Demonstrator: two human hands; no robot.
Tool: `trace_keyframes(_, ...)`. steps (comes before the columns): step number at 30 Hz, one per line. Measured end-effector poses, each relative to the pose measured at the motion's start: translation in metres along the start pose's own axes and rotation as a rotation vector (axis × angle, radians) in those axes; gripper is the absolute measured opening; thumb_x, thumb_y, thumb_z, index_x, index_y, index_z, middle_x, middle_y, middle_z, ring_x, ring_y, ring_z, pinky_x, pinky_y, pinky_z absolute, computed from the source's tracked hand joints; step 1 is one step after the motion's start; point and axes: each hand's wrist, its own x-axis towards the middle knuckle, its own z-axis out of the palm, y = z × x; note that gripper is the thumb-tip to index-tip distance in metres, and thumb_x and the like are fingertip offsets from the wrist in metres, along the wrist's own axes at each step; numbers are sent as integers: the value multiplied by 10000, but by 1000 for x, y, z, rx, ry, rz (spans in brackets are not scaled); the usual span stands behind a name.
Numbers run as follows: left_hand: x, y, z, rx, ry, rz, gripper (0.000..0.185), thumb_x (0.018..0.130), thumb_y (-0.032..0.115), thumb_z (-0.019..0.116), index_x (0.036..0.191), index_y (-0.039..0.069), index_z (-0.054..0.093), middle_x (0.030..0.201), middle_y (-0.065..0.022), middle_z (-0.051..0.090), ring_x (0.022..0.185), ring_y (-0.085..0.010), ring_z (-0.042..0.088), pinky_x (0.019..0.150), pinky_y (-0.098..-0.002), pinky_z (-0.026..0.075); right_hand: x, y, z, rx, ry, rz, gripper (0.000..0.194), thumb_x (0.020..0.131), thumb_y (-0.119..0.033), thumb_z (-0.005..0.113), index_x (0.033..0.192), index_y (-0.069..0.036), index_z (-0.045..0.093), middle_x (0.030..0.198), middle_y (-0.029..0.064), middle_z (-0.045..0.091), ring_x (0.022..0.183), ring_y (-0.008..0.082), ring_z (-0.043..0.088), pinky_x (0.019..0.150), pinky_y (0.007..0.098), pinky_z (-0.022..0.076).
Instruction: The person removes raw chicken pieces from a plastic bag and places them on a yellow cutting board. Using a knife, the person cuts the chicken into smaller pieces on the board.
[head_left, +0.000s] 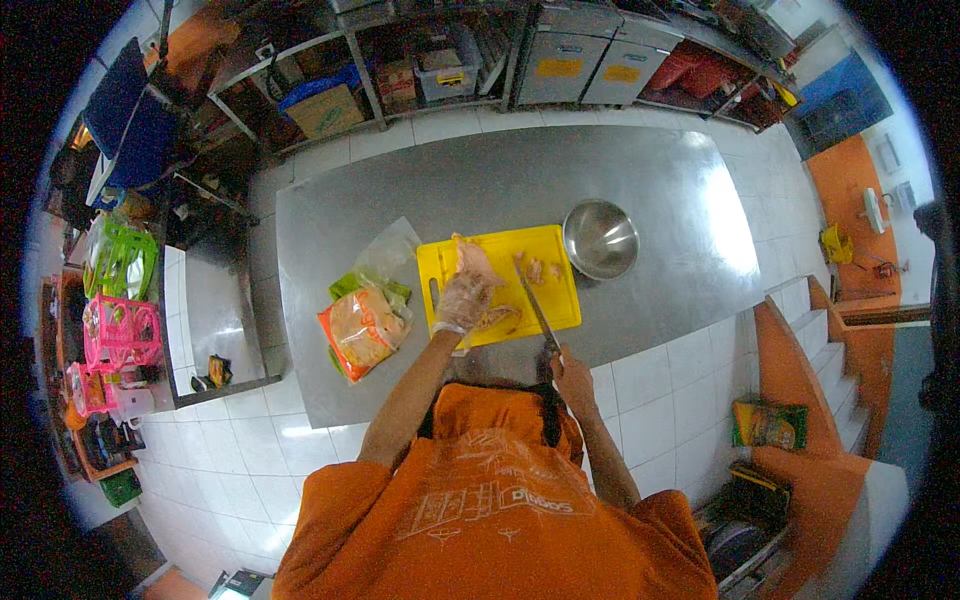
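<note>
A yellow cutting board (541, 319) lies on the steel table. My left hand (463, 300), in a clear plastic glove, holds a pale piece of raw meat (474, 259) on the board. Another piece of meat (501, 319) rests by the wrist side of that hand. My bare right hand (574, 381) grips the handle of a long knife (537, 306); its blade reaches across the board. Several small cut bits of meat (535, 271) sit beyond the blade. A shiny metal bowl (601, 240) stands against the board's far right corner; no food shows in it.
An orange-and-clear plastic bag of pale food (365, 328) lies on a green cloth (345, 285) to the left. The steel table (675, 217) extends around the board. Shelves with boxes (326, 112) line the far wall. Stairs (821, 352) rise at the right. Pink baskets (120, 330) stand left.
</note>
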Motion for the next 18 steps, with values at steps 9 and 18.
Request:
trace_keyframes(9,-35,-24,-6,-278,90,-313,223,906,296,652,1029,112,678,1041,-130,676,991,-334,631,904,-459,507,-24,2,-11,235,94,95,280,1015,-328,537,1090,-62,578,657,245,640,587,475,619,528,558,497)
trace_keyframes(18,14,44,-43,5,-478,-60,264,905,330,640,1091,157,708,981,-89,722,919,-290,675,820,-413,529,-55,-8,-4,159,92,58,290,1016,-297,556,1121,-27,576,609,255,597,580,469,618,486,539,451)
